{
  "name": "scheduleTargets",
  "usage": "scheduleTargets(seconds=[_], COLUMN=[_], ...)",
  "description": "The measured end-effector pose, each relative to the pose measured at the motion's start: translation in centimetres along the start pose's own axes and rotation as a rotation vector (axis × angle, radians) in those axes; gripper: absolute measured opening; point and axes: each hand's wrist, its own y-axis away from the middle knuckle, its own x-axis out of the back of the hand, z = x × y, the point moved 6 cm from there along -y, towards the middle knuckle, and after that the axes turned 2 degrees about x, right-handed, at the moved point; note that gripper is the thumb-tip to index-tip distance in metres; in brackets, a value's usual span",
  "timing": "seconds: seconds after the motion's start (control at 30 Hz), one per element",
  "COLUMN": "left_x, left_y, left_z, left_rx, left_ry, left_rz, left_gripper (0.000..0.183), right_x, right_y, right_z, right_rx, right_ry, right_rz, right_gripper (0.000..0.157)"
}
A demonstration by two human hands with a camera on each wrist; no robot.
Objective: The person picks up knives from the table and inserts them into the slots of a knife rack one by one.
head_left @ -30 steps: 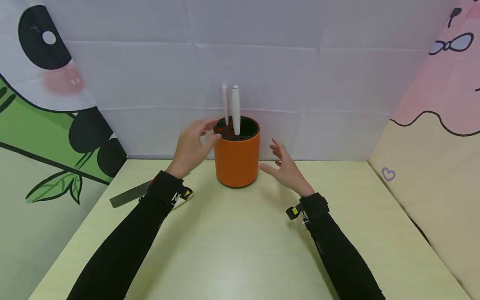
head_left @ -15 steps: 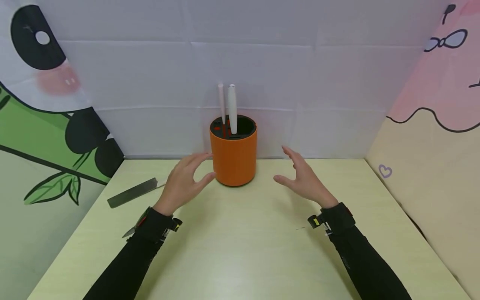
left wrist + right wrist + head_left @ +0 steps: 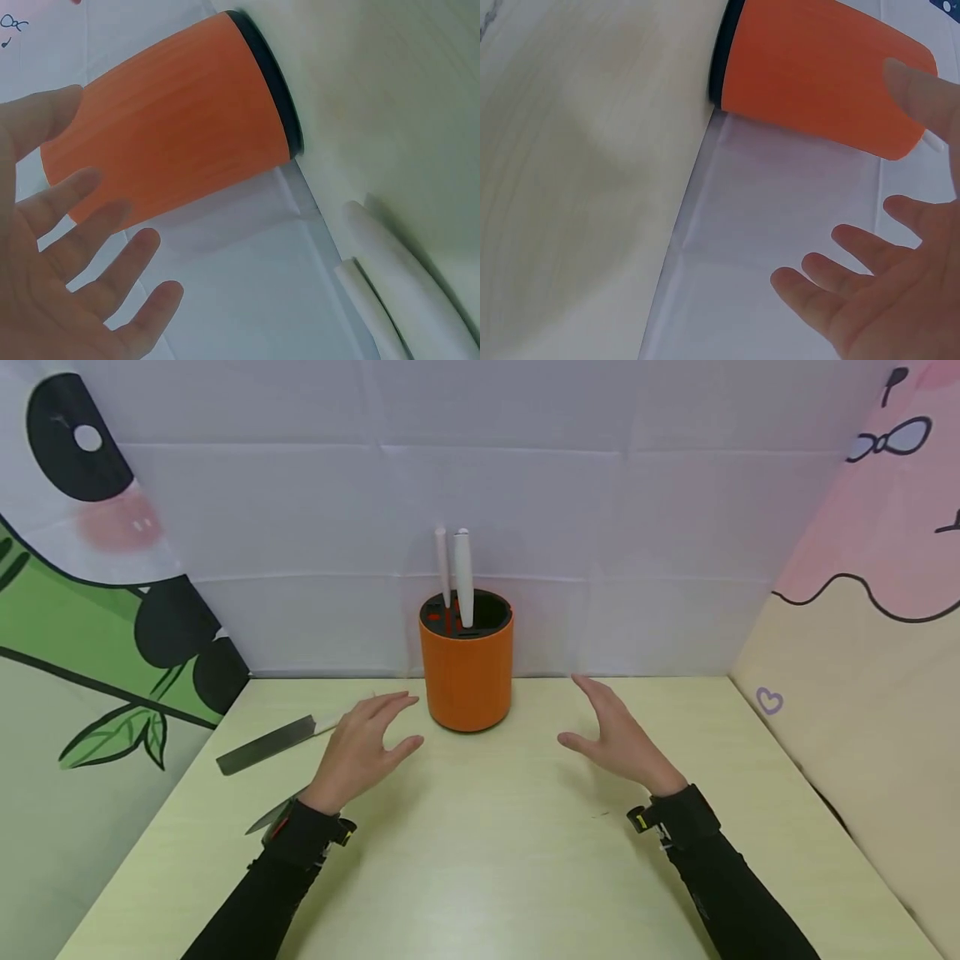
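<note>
An orange cylindrical knife holder [image 3: 467, 681] with a black slotted top stands upright at the back of the table. Two white handles [image 3: 464, 578] rise out of it. My left hand [image 3: 354, 758] hovers to its front left, fingers spread and holding nothing. On the other side, my right hand [image 3: 626, 743] is likewise spread and apart from the holder. A knife with a broad grey blade [image 3: 266, 747] lies beyond my left hand, which partly covers its white handle. A second blade [image 3: 273, 810] shows beside my left wrist. The left wrist view shows two pale handles [image 3: 412, 281] on the table.
The pale wooden table [image 3: 480, 877] spreads in front of the holder. Close behind it hangs a creased white cloth [image 3: 510, 485] with cartoon prints at both sides. A printed side panel [image 3: 847, 718] borders the table on the right.
Both hands have drawn back from the knife holder, down toward the person and farther apart. The left hand has left the holder's rim. The holder stays in place, and the second blade has come into view.
</note>
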Motion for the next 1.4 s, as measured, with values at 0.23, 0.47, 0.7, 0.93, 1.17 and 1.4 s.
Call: scheduleTargets(seconds=[0.23, 0.47, 0.7, 0.93, 1.17, 1.4], left_x=[0.2, 0.7, 0.4, -0.4, -1.2, -1.9], left_y=[0.2, 1.1, 2.0, 2.4, 2.6, 2.9], left_z=[-1.6, -4.0, -6.4, -8.0, -8.6, -9.0], left_rx=[0.045, 0.150, 0.182, 0.235, 0.203, 0.183], left_ry=[-0.006, 0.027, -0.005, -0.008, -0.027, -0.037], left_rz=[-0.054, -0.206, -0.258, -0.301, -0.329, -0.351], left_gripper=[0.060, 0.052, 0.046, 0.045, 0.038, 0.031], right_x=[-0.7, -2.1, -3.5, -5.2, -7.5, -9.3], right_y=[-0.2, -0.6, -1.5, -2.3, -2.6, -2.7], right_z=[-0.8, -2.1, -4.1, -6.1, -8.0, -9.5], right_rx=[0.009, 0.018, 0.051, 0.089, 0.128, 0.141], right_ry=[-0.010, -0.045, -0.087, -0.119, -0.168, -0.195], right_rz=[-0.024, -0.054, -0.073, -0.106, -0.161, -0.214], right_gripper=[0.095, 0.094, 0.093, 0.093, 0.093, 0.093])
